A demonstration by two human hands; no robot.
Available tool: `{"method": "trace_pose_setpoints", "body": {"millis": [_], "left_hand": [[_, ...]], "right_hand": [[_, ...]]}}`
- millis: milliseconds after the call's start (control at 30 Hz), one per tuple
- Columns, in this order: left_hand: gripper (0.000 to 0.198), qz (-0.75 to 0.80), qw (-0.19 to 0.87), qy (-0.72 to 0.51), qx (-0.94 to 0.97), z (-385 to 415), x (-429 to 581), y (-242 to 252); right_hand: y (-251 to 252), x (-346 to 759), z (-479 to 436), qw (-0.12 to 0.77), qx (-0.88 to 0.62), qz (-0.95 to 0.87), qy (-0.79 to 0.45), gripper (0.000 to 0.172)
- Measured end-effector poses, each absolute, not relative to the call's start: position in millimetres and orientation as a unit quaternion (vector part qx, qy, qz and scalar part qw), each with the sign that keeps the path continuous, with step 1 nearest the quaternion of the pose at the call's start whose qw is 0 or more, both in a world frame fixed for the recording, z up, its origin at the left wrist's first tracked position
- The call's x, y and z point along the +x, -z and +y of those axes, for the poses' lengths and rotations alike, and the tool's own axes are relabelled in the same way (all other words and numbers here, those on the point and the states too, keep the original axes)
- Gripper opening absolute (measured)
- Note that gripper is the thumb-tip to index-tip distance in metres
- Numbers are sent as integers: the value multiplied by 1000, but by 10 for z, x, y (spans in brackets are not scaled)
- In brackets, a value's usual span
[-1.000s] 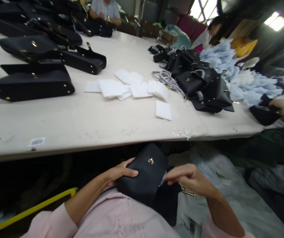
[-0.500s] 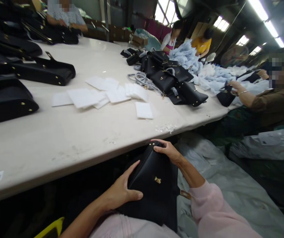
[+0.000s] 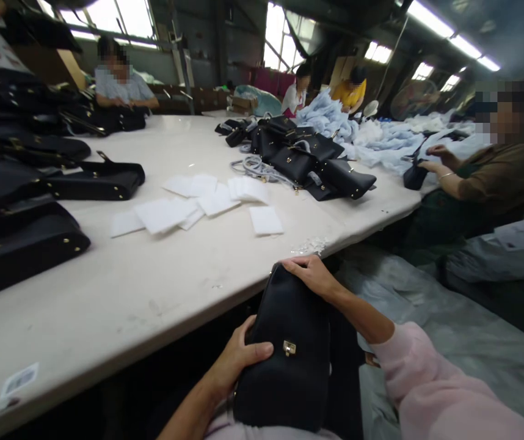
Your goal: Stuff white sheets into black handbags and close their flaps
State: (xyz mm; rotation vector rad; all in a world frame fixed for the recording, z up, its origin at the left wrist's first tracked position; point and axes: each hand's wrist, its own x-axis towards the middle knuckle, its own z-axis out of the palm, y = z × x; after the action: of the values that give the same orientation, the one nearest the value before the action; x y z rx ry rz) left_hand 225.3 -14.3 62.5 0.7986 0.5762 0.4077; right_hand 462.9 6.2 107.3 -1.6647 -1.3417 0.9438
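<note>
A black handbag (image 3: 296,305) with a gold clasp (image 3: 289,348) rests tilted at my lap, just below the table's edge. My left hand (image 3: 242,357) grips its left side, the thumb lying across the front and the fingers behind. At the bag's top corner, my right hand (image 3: 310,274) is closed over the leather. A dark flap or strap part with a brown-and-metal end (image 3: 372,359) extends to the right of the bag, partly behind my right forearm. The bag's underside and back are hidden.
White foam sheets (image 3: 165,215) lie scattered on the white table (image 3: 120,318). Black handbags (image 3: 289,160) are heaped beyond them, with more bags (image 3: 97,180) stacked at left. Co-workers sit around the table; one person's hands (image 3: 438,168) hold a small bag at right. Plastic sacks (image 3: 436,330) fill the right floor.
The bag has turned so its clasp front faces me more. My left hand has shifted along its side, and my right hand has closed over the corner. The view has tilted up.
</note>
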Motion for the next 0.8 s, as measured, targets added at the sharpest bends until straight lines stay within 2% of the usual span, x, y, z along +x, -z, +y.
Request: {"method": "trace_pose_setpoints", "body": {"millis": [67,167,233,267,333,433,500,600,700,800], "left_hand": [[76,264,862,-221,372,-181,2198,-643],[83,272,853,-265,357,-228,2057,-643],[85,302,833,-308,345,-261,1948,-628],[86,318,820,-330,342,-281,1898,-617],[87,345,797,-361,339,-318,1825,-590],[94,359,768,-375,375,-350,1788,-530],[101,378,718,-370,453,-349,1793,-473],[111,433,615,-327,572,-335,1788,-400],[118,437,608,-286,598,-333,1721,-449],[122,396,617,-331,594,-339,1617,-671]], "right_hand": [[-1216,4624,39,418,-646,-538,-346,36],[-1436,4614,-169,519,-638,-537,-187,26],[-1508,4581,-378,562,-655,-492,-118,27],[-1509,4547,-480,559,-669,-470,-139,33],[-1452,4431,-644,513,-676,-452,-275,45],[-1301,4164,-744,465,-584,-456,-485,45],[-1220,4005,-722,500,-510,-438,-546,46],[-1151,3921,-632,550,-412,-392,-611,61],[-1110,3964,-562,497,-331,-390,-701,70],[-1066,3962,-552,395,-307,-420,-757,67]]}}
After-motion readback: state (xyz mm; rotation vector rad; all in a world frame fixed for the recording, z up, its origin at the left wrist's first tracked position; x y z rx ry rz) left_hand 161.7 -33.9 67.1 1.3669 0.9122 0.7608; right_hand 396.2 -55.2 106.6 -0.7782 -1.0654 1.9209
